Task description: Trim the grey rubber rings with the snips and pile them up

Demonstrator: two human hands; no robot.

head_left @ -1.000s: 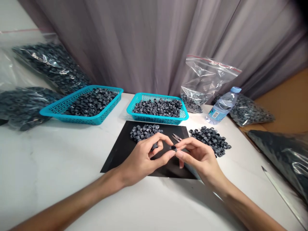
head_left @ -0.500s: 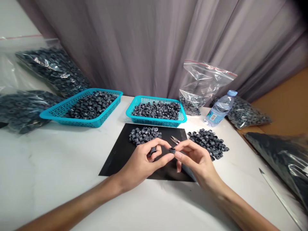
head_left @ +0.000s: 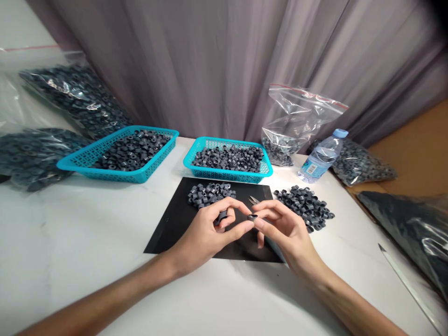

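Small dark-grey plastic ring (head_left: 252, 217), lower centre, was pinched by left hand (head_left: 210, 233) and right hand (head_left: 293, 229) (fingertip handling, apparently, demanding steadiness next).

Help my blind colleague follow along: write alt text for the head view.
Left hand and right hand hold a small dark piece above a black mat. Two turquoise baskets of dark parts stand behind it.

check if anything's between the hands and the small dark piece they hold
Nothing visible is: the left hand and right hand both hold the small dark piece at their fingertips. The pointed metal tool lies beyond it on the black mat, not in between.
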